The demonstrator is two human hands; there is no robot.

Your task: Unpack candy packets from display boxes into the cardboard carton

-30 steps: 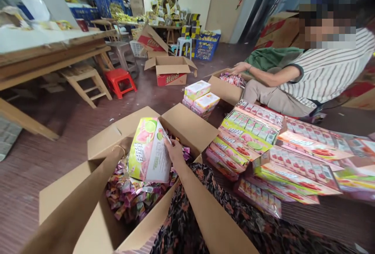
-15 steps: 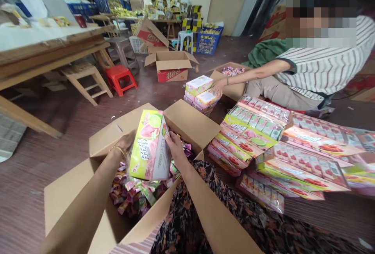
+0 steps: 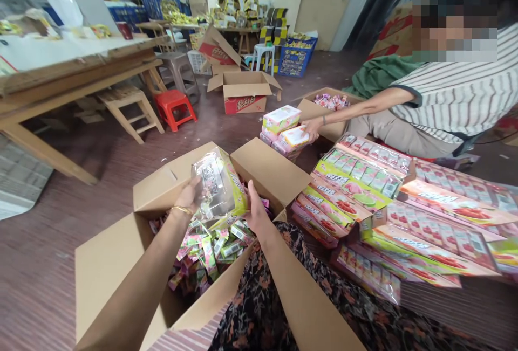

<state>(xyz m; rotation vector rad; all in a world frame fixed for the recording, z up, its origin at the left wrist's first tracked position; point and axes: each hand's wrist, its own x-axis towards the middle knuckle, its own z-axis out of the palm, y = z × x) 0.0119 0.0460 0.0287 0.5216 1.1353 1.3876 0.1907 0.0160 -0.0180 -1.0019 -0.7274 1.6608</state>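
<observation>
Green-edged and clear-faced, the box [image 3: 216,184] is tilted over an open carton [image 3: 271,169] of loose wrapped sweets [image 3: 208,254]. The left hand [image 3: 188,194] grasps its left side; the right hand [image 3: 258,211] lies against its right edge, though whether it grips cannot be told. Filled packs [image 3: 350,192] lie stacked on the floor [image 3: 36,270] to the right; beyond, a co-worker's hand [image 3: 313,129] touches a white-topped pack [image 3: 294,135].
</observation>
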